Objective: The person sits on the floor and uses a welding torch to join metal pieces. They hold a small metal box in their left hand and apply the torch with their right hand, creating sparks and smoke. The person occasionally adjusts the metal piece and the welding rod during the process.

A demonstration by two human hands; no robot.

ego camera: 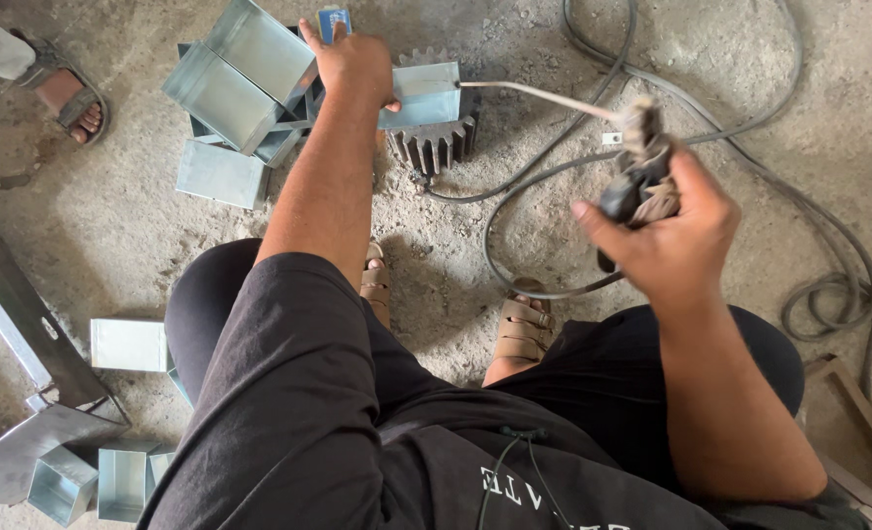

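My left hand (355, 61) reaches forward and rests on a grey sheet-metal box piece (424, 95) lying on top of a dark toothed gear (438, 142). A small blue object (334, 21) shows at the fingertips. My right hand (673, 224) is closed on the taped handle of a welding electrode holder (640, 167), whose thin pale rod (539, 95) points left to the edge of the metal piece.
More open metal boxes are piled at the upper left (244, 83) and lie on the floor at the lower left (127, 344). A flat steel bar (19, 314) runs along the left. Dark cables (828, 285) loop on the right. Another person's sandalled foot (71, 96) is at the top left.
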